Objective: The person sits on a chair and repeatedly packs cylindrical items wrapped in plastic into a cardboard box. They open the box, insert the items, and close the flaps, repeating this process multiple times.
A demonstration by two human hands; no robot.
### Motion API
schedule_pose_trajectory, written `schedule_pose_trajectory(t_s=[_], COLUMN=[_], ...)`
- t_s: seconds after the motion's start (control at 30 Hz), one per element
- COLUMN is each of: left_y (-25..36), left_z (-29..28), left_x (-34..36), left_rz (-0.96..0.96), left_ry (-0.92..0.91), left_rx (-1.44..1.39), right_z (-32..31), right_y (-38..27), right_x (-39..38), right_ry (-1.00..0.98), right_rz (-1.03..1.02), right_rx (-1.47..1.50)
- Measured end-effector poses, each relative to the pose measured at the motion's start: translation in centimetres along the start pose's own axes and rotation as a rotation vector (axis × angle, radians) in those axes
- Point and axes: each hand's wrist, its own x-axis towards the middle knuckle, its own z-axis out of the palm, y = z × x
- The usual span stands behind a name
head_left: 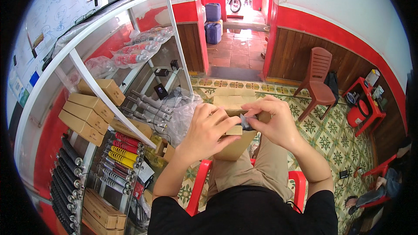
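Observation:
An open cardboard box (237, 149) stands upright above my lap, with its far flap (235, 99) folded outward. My left hand (209, 130) is closed at the box's left side, its fingers bent over the top edge and the near flap. At the opening, my right hand (275, 119) pinches a small dark item in clear plastic (246, 122) between thumb and fingers. The rest of that item, and whatever lies deeper in the box, is hidden by my hands and the cardboard.
To my left, a glass display cabinet (167, 17) holds coil-spring shock absorbers (124, 152), brown boxes (85, 115) and plastic-wrapped parts (135, 54). A brown plastic chair (318, 78) and red side table (365, 104) stand at right. Another person's leg (374, 196) shows at the right edge.

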Motion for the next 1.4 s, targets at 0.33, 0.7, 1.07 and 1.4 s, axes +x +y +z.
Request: schedule_pose_trajectory(t_s=[0.33,0.7,1.07,1.4], left_y=[-0.3,0.0,0.2,0.6], left_z=[0.1,-0.3,-0.4,1.2], left_x=[0.0,0.0,0.0,-1.5], left_rz=[0.049,-0.001,0.022,-0.061], left_ry=[0.015,-0.012,-0.019,0.113], left_rx=[0.058,0.087,0.098,0.043], right_z=[-0.2,-0.6,3.7,4.4], right_y=[0.3,0.4,4.1,3.1], right_x=[-0.1,-1.6,-1.8,-1.6], right_ry=[-0.061,-0.085,0.166,0.262], right_rz=[-0.185,-0.29,0.401,0.46], right_rx=[-0.098,-0.067,0.916,0.794])
